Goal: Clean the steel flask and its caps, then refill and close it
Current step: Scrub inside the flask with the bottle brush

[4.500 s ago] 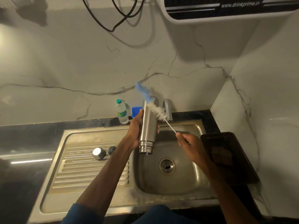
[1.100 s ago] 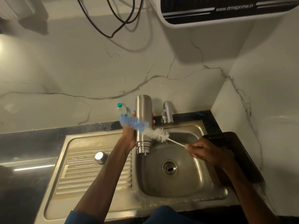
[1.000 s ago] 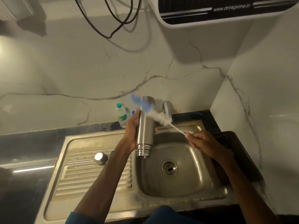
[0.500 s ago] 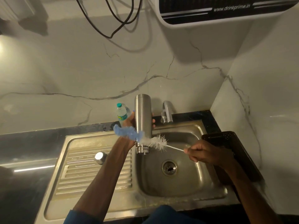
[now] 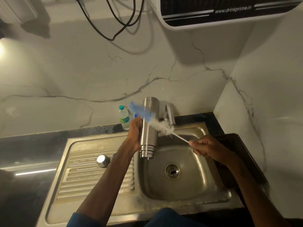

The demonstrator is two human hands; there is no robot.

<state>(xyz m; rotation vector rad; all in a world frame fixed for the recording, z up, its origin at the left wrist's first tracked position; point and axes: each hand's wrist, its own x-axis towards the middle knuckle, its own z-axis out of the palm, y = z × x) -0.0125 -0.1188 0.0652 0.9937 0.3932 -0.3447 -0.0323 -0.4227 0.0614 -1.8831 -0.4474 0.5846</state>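
My left hand (image 5: 134, 134) grips the steel flask (image 5: 148, 136) upside down over the sink basin (image 5: 193, 182), threaded mouth pointing down. My right hand (image 5: 205, 146) pinches the thin white handle of a bottle brush (image 5: 161, 126). Its white and blue bristles lie across the outside of the flask's upper half, blurred by motion. The steel cap (image 5: 103, 160) sits on the ribbed drainboard (image 5: 85, 177), and a small dark cap (image 5: 114, 155) shows beside it, partly behind my left forearm.
The chrome tap (image 5: 169, 114) stands behind the basin. A small plastic water bottle (image 5: 124, 117) stands on the black counter left of the flask. A dark tray (image 5: 236, 154) lies right of the sink. A water purifier (image 5: 229, 12) hangs above, with cables.
The brush head has swung from low across the flask's mouth end up to its upper half. My right hand rose a little. The flask stays upside down in my left hand.
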